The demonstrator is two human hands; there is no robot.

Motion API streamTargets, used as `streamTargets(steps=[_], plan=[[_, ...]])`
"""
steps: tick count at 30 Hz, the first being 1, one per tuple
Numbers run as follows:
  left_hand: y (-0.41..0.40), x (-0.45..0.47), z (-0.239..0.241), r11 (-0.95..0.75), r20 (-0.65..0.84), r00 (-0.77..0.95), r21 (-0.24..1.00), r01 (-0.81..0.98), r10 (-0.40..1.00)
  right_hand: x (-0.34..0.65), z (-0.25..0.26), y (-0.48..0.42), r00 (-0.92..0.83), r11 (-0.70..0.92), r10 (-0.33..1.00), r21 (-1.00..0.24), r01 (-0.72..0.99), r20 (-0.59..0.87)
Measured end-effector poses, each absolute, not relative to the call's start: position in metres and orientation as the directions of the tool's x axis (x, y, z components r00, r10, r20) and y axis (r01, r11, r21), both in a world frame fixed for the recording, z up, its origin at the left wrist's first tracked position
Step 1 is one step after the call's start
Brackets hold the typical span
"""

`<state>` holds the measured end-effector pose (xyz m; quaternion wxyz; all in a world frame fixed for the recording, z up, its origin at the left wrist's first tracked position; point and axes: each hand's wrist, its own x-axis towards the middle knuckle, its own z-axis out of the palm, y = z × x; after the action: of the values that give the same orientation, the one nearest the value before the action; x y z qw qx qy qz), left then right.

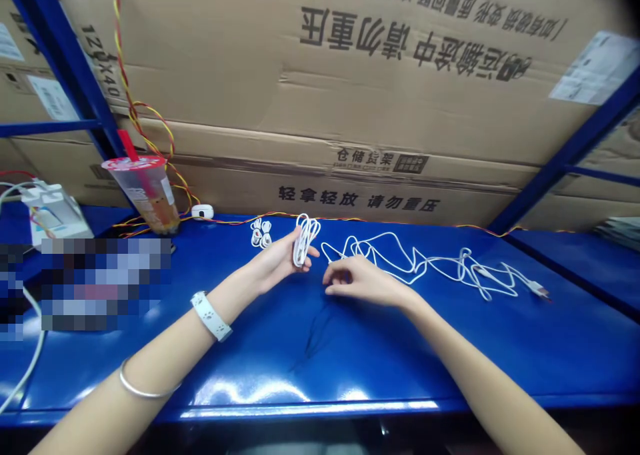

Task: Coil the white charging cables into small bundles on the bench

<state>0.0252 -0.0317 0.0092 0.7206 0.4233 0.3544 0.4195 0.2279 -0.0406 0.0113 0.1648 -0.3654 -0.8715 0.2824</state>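
My left hand [273,263] holds a small coil of white cable [306,240] upright between thumb and fingers. Just left of that hand, a few white earphones [260,234] lie tangled on the blue steel shelf [400,348]. My right hand [360,282] rests close by, its fingertips pinched together with nothing visible between them. A loose white charging cable [425,262] snakes rightward from just above those fingertips and ends in a plug [541,290]. A white patterned band [211,316] and a thin metal bangle [143,383] circle my left forearm.
A plastic cup [145,194] with a red straw stands at the back left, near twisted red-and-yellow wires [150,135] and a small white device [202,212]. A white box [53,215] sits further left beside a pixelated patch. Cardboard cartons fill the back.
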Motion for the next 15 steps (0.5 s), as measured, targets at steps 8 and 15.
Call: streamTargets(steps=[8,15], plan=[[-0.045,0.036,0.004,0.207,0.0,0.561,0.929,-0.307,0.828,0.216,0.0,-0.036,-0.42,0.378,0.873,-0.886,0.268,0.246],[-0.052,0.037,0.011,0.175,0.021,0.623,0.952,-0.251,0.782,0.212,0.003,-0.043,-0.338,0.242,0.914,-0.97,0.015,0.223]])
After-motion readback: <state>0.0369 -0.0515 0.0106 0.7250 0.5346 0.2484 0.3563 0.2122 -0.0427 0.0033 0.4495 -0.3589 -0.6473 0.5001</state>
